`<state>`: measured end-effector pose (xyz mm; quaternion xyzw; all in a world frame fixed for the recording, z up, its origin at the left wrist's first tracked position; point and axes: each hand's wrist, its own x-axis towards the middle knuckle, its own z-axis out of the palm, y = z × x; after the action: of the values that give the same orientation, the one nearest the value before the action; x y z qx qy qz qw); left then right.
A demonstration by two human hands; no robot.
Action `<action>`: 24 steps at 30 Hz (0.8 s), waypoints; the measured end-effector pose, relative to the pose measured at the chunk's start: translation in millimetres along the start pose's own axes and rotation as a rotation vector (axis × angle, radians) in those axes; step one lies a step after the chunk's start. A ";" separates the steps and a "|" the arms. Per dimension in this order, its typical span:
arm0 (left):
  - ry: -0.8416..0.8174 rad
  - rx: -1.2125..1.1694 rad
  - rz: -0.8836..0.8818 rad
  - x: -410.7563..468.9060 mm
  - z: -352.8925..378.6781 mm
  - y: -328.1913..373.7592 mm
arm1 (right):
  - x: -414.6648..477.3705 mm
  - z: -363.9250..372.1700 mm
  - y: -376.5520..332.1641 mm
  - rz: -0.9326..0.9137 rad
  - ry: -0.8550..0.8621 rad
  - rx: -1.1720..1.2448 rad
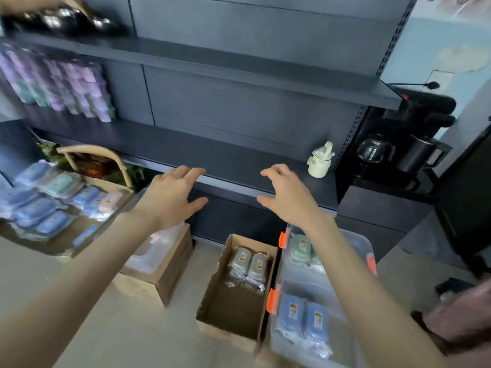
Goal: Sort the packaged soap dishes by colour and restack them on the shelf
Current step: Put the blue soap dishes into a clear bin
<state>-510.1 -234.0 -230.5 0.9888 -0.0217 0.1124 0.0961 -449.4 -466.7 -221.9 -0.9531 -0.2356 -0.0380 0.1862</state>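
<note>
My left hand [172, 195] and my right hand [288, 193] hover side by side in front of the dark shelf's [239, 166] front edge, fingers spread and relaxed, holding nothing. Below them on the floor, a cardboard box [212, 301] holds grey packaged soap dishes [248, 266]. Beside it a clear plastic bin [356, 245] contains green packs [300, 248] at its far end and blue packs [305, 320] at its near end. At the left, a flat cardboard tray [79, 229] carries several mixed blue, green and pink packs [53, 197].
A cream lidded cup [320, 160] stands at the shelf's right end. Purple and green packs [61, 83] fill the shelf's far left. A basket [106, 160], a wooden crate [170, 274], and kettles [398, 152] on a black unit at right surround the spot.
</note>
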 end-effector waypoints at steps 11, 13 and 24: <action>0.157 0.068 0.034 -3.1 -85.8 -134.6 | 72.3 3.0 -149.4 -0.068 0.080 -0.004; 0.171 0.090 0.033 13.4 -98.6 -161.3 | 94.9 6.8 -165.7 -0.059 0.070 -0.015; 0.124 0.080 -0.091 61.5 -93.5 -342.5 | 255.0 100.4 -268.2 -0.150 -0.004 0.005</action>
<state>-448.5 118.8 -190.6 0.9829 0.0338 0.1696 0.0628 -349.2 -98.5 -183.8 -0.9323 -0.3070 -0.0493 0.1848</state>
